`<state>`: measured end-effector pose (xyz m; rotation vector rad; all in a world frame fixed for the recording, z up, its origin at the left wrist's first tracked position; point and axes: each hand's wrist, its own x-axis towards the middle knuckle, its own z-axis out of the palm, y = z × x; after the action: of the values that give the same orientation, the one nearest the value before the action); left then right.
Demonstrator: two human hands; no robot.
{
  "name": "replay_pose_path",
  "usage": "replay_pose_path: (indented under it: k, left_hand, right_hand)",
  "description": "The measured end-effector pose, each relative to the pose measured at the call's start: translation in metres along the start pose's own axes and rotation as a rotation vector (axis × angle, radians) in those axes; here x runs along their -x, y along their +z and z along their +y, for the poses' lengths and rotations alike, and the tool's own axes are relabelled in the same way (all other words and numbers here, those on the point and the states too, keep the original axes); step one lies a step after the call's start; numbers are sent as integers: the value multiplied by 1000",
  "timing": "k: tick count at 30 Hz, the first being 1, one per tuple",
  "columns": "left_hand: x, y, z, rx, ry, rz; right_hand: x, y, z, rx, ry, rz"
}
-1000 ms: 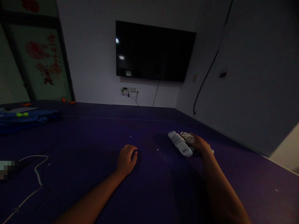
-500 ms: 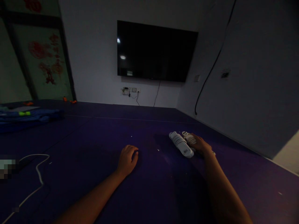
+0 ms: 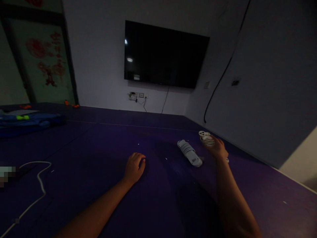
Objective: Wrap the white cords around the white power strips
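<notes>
My right hand [image 3: 219,149] is closed around a white power strip [image 3: 207,140] with its cord wound about it, lifted a little above the purple floor [image 3: 158,195]. Part of that strip is hidden behind my fingers and palm. To the left of it, a second white power strip [image 3: 190,154], also wrapped in its cord, lies flat on the floor, apart from my hand. My left hand [image 3: 135,168] rests on the floor with loosely bent fingers and the thumb held apart, nothing in it.
Blue cloth [image 3: 47,121] lies at the far left, with small orange objects [image 3: 75,106] behind it. A white cable [image 3: 39,181] curves over the floor at the left. On the back wall hangs a television [image 3: 165,54]. Small white scraps dot the floor.
My right hand has raised one power strip off the floor and moved it away from the other, slightly up and to the right. My left hand has stayed put.
</notes>
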<state>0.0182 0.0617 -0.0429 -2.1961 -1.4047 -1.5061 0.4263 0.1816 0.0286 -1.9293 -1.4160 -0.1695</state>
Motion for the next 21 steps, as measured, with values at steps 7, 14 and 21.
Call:
replay_pose_path:
  k: [7, 14, 21]
  left_hand:
    - [-1, 1, -5, 72, -72, 23]
    - [0, -8, 1, 515, -443, 82]
    - [7, -16, -6, 1040, -866, -16]
  right_hand:
    - [36, -27, -119, -684, -161, 122]
    - [148, 7, -210, -1504, 33, -445]
    - [203, 32, -228, -1639, 329, -947]
